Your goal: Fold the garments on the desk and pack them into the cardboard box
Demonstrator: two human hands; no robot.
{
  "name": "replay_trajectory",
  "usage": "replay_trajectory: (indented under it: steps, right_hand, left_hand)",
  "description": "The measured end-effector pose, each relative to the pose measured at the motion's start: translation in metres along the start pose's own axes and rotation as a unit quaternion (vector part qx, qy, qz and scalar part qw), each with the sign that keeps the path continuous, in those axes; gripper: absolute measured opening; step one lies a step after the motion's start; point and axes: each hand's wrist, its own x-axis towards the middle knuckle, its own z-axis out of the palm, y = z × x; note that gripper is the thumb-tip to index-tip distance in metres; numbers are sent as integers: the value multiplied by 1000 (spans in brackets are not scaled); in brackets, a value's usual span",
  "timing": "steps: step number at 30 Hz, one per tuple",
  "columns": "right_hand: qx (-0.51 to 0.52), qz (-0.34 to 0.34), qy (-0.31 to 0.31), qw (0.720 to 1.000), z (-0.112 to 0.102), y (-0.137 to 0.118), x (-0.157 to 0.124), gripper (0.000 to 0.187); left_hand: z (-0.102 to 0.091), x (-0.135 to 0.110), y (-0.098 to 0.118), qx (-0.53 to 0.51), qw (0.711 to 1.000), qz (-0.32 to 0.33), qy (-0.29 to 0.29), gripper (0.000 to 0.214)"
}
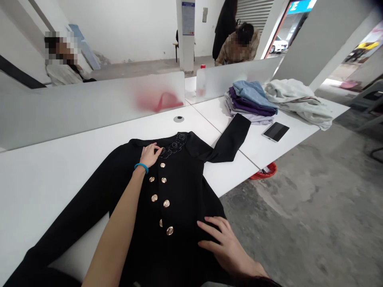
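Observation:
A black garment (182,187) with two rows of gold buttons (166,203) lies spread face up on the white table (44,175). My left hand (150,154), with a blue band on its wrist, rests flat near the collar, fingers open and touching the fabric. My right hand (223,241) lies flat on the garment's lower right side, fingers spread. One black sleeve (230,139) reaches out to the right across the table seam; the other sleeve (74,223) runs down to the left.
A stack of folded clothes (251,101) and a crumpled pale garment (299,99) sit on the adjoining table, with a phone (275,131) beside them. Frosted dividers (89,107) back the table. A red basket (266,172) sits on the floor. Two other people sit beyond the dividers.

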Motion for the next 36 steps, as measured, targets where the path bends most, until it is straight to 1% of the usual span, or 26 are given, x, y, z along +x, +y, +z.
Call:
replay_trajectory:
  steps: [3, 6, 8, 10, 11, 12, 14, 15, 16, 17, 18, 19, 20, 21, 22, 23, 24, 25, 26, 27, 28, 29, 30, 32, 34, 36]
  right_hand:
    - [-3, 38, 18, 999, -3, 6, -10, 38]
    - [0, 85, 37, 996, -4, 8, -19, 51]
    - [-2, 161, 64, 985, 1, 10, -22, 63]
    - [10, 254, 101, 962, 10, 14, -22, 71]
    - [26, 289, 119, 950, 14, 17, -21, 71]
    - [46, 309, 134, 940, 17, 20, -20, 68]
    - [82, 315, 159, 932, 16, 27, -20, 58]
    - [95, 310, 160, 932, 11, 31, -21, 54]
    - [105, 304, 149, 935, 2, 34, -21, 52]
    - [119, 296, 115, 941, -10, 38, -22, 52]
    - [142, 280, 52, 948, -25, 42, -23, 53]
    - [172, 256, -34, 951, -42, 47, -22, 54]
    - [200, 227, -124, 945, -60, 53, -19, 55]
    - [220, 198, -201, 934, -77, 62, -13, 54]
    - [225, 179, -245, 926, -93, 73, -4, 50]
    - [210, 187, -237, 930, -107, 87, 7, 45]
    - [182, 208, -195, 941, -117, 104, 21, 42]
    - [143, 239, -133, 951, -124, 123, 38, 40]
    - [86, 268, -77, 956, -128, 145, 56, 39]
    - [24, 288, -35, 957, -129, 167, 74, 40]
    - [-26, 301, -15, 953, -129, 189, 92, 43]
    - [-74, 302, -24, 950, -126, 210, 109, 47]
    - [-124, 297, -54, 945, -124, 228, 125, 52]
    - [-206, 276, -150, 927, -118, 257, 152, 64]
    - [-262, 250, -243, 900, -114, 275, 171, 68]
    - [-286, 231, -291, 883, -114, 283, 186, 58]
  left_hand:
    - [1, -2, 0, 3, 1000, -2, 6, 26]
    - [0, -4, 0, 6, 1000, 3, 5, 27]
    - [-1, -5, 1, 7, 1000, 11, 2, 26]
    - [-2, -6, 1, 9, 1000, 16, 3, 25]
    - [-2, -6, 2, 10, 1000, 18, 4, 25]
    - [-2, -6, 2, 11, 1000, 19, 5, 25]
    - [-4, -8, 1, 14, 1000, 23, 5, 24]
    - [-5, -9, 0, 16, 1000, 25, 3, 24]
    - [-7, -11, -2, 18, 999, 27, -1, 25]
    - [-8, -12, -3, 21, 999, 29, -5, 25]
    - [-10, -14, -5, 23, 999, 29, -9, 27]
    - [-12, -16, -6, 26, 999, 29, -13, 29]
    - [-14, -18, -7, 29, 999, 29, -16, 32]
    - [-15, -20, -8, 32, 999, 29, -20, 35]
    - [-17, -22, -8, 37, 999, 30, -26, 37]
    - [-18, -24, -8, 41, 998, 29, -32, 39]
    - [-18, -26, -7, 46, 998, 28, -38, 40]
    - [-19, -29, -7, 50, 998, 26, -42, 42]
    - [-19, -33, -7, 52, 997, 25, -42, 43]
    - [-20, -37, -7, 52, 998, 23, -38, 43]
    - [-20, -41, -7, 52, 998, 21, -32, 43]
    - [-20, -46, -8, 51, 998, 21, -25, 42]
    - [-21, -51, -9, 50, 998, 20, -19, 42]
    - [-23, -61, -13, 49, 999, 15, -7, 40]
    - [-25, -68, -16, 50, 999, 5, 2, 38]
    - [-27, -73, -18, 49, 999, -4, 9, 36]
